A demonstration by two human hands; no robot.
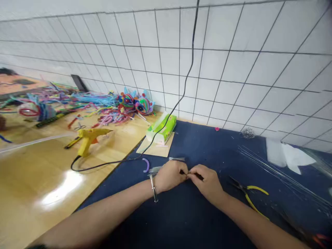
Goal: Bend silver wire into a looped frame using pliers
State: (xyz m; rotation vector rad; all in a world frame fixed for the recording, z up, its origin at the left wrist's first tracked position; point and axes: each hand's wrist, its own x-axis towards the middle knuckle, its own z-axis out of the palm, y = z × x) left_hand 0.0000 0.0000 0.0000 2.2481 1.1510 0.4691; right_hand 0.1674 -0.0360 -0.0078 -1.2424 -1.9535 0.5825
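Over the dark blue mat (197, 218), my left hand (171, 175) and my right hand (207, 183) meet with their fingertips pinched together. Whatever sits between the fingertips is too small to make out. A bundle of thin wire pieces (155, 170) lies just behind my left hand, partly hidden by it, with more short wires (177, 159) beyond. To their left is a curved purple piece (146, 165). Pliers with yellow handles (246, 193) rest to the right of my right hand, their jaws toward it.
A yellow glue gun (89, 138) lies on the wooden table (33, 176), its black cord running past a green tissue pack (163, 128). Colourful pipe cleaners (95, 98) are piled at back left. Long wires (275, 169) and white scraps (295, 157) lie right. A tiled wall (202, 65) stands behind.
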